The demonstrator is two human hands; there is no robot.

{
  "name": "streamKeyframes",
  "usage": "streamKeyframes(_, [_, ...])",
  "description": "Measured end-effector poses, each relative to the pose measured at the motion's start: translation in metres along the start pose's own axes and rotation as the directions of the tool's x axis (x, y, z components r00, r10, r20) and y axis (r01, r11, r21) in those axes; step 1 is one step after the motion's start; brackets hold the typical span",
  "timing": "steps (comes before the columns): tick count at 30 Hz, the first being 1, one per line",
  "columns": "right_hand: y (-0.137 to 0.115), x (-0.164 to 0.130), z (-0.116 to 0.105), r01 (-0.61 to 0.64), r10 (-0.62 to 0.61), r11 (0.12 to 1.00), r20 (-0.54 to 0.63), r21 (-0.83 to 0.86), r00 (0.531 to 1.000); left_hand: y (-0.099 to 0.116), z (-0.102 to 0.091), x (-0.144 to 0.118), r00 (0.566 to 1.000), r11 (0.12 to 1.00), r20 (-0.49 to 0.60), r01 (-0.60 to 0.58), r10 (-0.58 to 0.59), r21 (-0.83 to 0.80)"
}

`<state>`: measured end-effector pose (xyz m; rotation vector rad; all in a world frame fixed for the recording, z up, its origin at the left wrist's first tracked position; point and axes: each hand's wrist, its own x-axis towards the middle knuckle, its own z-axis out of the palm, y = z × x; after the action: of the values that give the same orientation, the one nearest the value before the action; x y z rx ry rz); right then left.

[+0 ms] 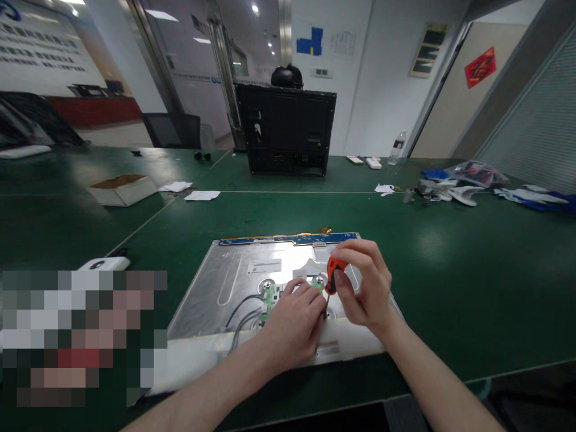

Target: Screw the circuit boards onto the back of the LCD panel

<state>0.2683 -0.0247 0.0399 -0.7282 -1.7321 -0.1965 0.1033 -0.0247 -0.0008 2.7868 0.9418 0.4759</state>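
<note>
My right hand (366, 282) is closed around the orange and black handle of a screwdriver (333, 276). Its shaft points down beside the right end of a green circuit board (270, 294). Over the board lies my left hand (299, 318), fingers bent together near the screwdriver tip. The fingertips and whatever they may pinch are hidden. Beneath is a silver metal-backed panel (207, 300), lying flat, with a blue circuit strip (279, 241) along its far edge. Dark cables (240, 315) run from the board's left side toward the near edge.
A black monitor-like housing (288, 129) stands upright at the back of the green table (454, 282). A shallow box (123, 189) and papers (202, 195) lie left. Gloves (535, 197), a plastic bag (479, 173) and a bottle (398, 147) are right. The lower left is pixelated.
</note>
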Motion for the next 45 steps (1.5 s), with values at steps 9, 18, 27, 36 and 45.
streamKeyframes(9, [0.0005,-0.0005,0.0050,-0.014,0.015,0.998,-0.023,0.064,1.000,-0.0004,0.0005,-0.0002,1.000,1.000,-0.009,0.002,-0.002,-0.006])
streamKeyframes(18, [0.0027,-0.0018,0.0066,0.011,-0.011,1.000,-0.018,0.012,1.000,-0.0006,0.0007,-0.0007,1.000,1.000,-0.024,0.000,0.000,-0.022])
streamKeyframes(27, [-0.0002,0.0006,0.0038,0.019,-0.020,0.999,-0.021,-0.026,1.000,-0.0010,0.0006,-0.0003,1.000,1.000,-0.017,-0.006,0.006,-0.016])
streamKeyframes(36, [0.0020,-0.0044,0.0084,-0.061,0.065,0.990,-0.029,0.131,0.997,-0.0025,0.0024,-0.0011,1.000,1.000,-0.021,-0.006,0.006,-0.020])
streamKeyframes(45, [0.0003,0.0001,0.0043,0.004,-0.003,0.999,-0.014,0.042,1.000,-0.0017,0.0010,-0.0004,1.000,1.000,-0.017,-0.010,0.010,-0.028])
